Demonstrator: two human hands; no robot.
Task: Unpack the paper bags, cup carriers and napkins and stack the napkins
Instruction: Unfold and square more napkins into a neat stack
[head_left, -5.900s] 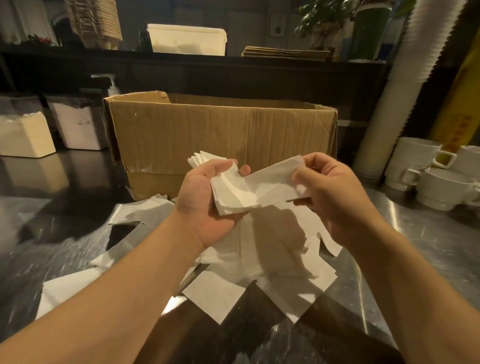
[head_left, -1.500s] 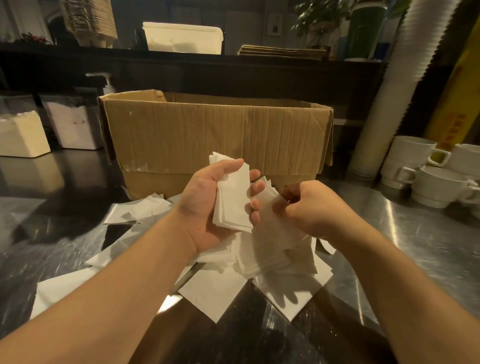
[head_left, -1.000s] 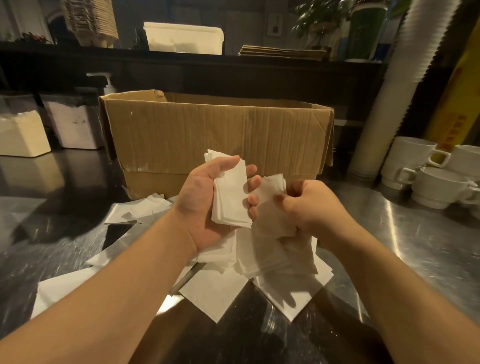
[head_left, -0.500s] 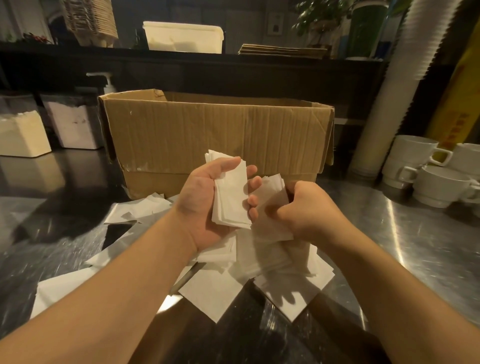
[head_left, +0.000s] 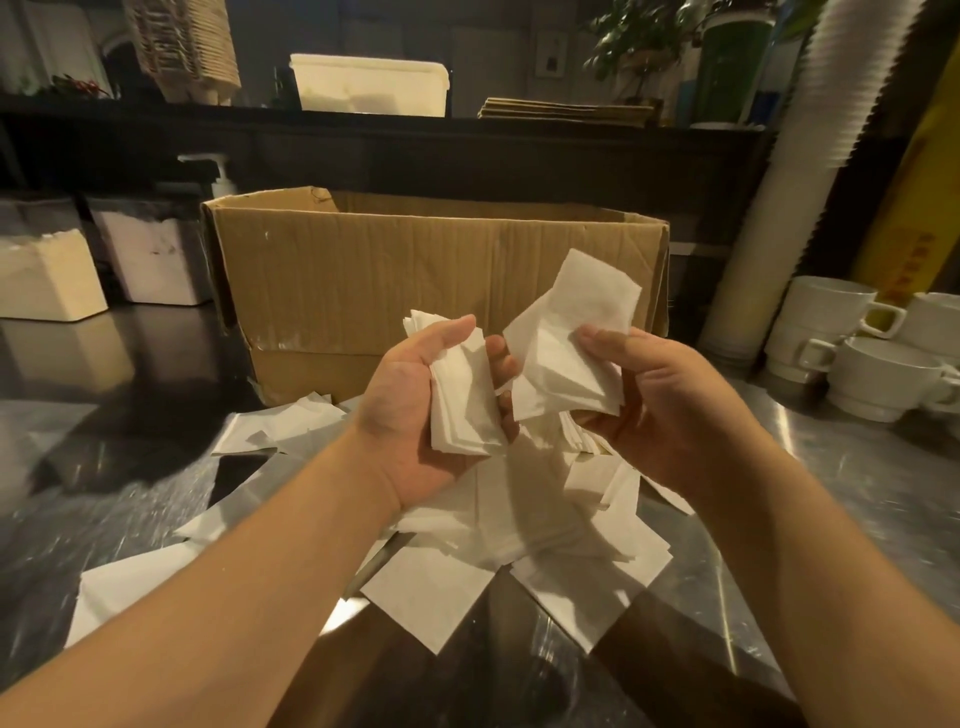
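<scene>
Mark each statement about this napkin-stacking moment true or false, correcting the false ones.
1. The left hand grips a small stack of napkins. True.
2. The right hand holds nothing. False: it pinches a few napkins, lifted above the loose napkins on the counter.
3. The cardboard box stands behind the hands, open at the top. True.
4. All napkins are already stacked. False: many lie scattered on the metal counter.
5. White cups sit at the right of the counter. True.
6. The white cups stand inside the cardboard box. False: they stand on the counter, to the right of the box.
</scene>
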